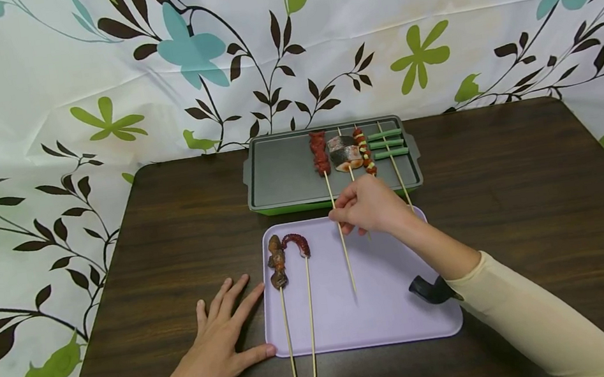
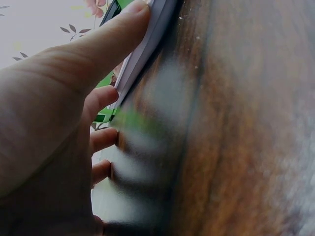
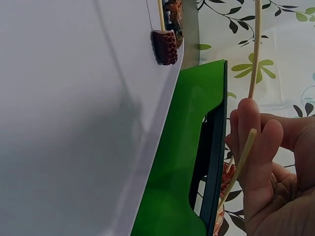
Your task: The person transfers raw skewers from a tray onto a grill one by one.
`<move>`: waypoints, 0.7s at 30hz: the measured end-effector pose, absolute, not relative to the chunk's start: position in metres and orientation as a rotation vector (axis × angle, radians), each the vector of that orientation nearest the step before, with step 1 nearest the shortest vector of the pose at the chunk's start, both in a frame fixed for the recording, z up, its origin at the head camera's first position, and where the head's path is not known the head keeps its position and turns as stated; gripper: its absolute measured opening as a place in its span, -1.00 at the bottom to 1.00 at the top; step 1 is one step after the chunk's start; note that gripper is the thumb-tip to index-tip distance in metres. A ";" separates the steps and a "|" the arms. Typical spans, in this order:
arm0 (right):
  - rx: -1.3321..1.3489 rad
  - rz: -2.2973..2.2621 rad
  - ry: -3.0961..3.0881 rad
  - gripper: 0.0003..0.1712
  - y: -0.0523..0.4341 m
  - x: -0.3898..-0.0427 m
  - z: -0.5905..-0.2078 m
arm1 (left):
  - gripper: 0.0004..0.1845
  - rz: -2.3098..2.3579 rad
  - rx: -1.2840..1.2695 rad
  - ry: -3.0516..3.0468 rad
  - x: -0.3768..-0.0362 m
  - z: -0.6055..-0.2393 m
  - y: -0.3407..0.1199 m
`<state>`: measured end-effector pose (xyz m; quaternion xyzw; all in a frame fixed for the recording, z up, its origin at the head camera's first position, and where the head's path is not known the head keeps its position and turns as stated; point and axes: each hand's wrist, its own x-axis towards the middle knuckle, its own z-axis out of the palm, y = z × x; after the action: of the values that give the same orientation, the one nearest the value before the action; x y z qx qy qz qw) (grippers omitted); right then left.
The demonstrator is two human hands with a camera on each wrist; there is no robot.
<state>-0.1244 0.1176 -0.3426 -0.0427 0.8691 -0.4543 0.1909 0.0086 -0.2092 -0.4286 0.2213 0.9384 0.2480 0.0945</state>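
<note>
My right hand (image 1: 342, 215) pinches the bare stick of a red meat skewer (image 1: 334, 209). Its meat end (image 1: 319, 151) lies on the grey grill tray (image 1: 283, 175) and its tip points over the lavender tray (image 1: 373, 323). In the right wrist view the stick (image 3: 253, 59) passes between my fingertips (image 3: 256, 135), next to the grill tray's green side (image 3: 182, 167). My left hand (image 1: 216, 345) lies flat on the table. Its thumb (image 2: 110, 42) touches the lavender tray's edge (image 2: 150, 42).
A brown chunk skewer (image 1: 276, 263) and a curled red skewer (image 1: 297, 244) lie on the lavender tray's left side. A salmon skewer (image 1: 344, 152), a red-and-yellow skewer (image 1: 365, 152) and a green bean skewer (image 1: 386, 143) lie on the grill tray. The dark wooden table (image 1: 510, 185) stands against a floral cloth backdrop.
</note>
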 end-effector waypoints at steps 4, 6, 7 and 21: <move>-0.110 -1.264 2.440 -0.82 0.117 -0.126 -0.342 | -0.01 0.737 0.660 2.784 0.009 -0.429 -0.209; -0.110 -1.255 2.444 -0.82 0.117 -0.126 -0.342 | -0.01 0.738 0.661 2.784 0.009 -0.429 -0.209; -0.110 -1.249 2.445 -0.82 0.117 -0.126 -0.342 | -0.01 0.737 0.662 2.784 0.009 -0.429 -0.209; -0.122 -1.162 2.494 -0.82 0.116 -0.124 -0.342 | -0.01 0.737 0.669 2.783 0.008 -0.429 -0.209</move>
<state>-0.1240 0.1156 -0.3420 -0.0434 0.8887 -0.4139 0.1926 0.0081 -0.2094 -0.4289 0.2253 0.9376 0.2481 0.0928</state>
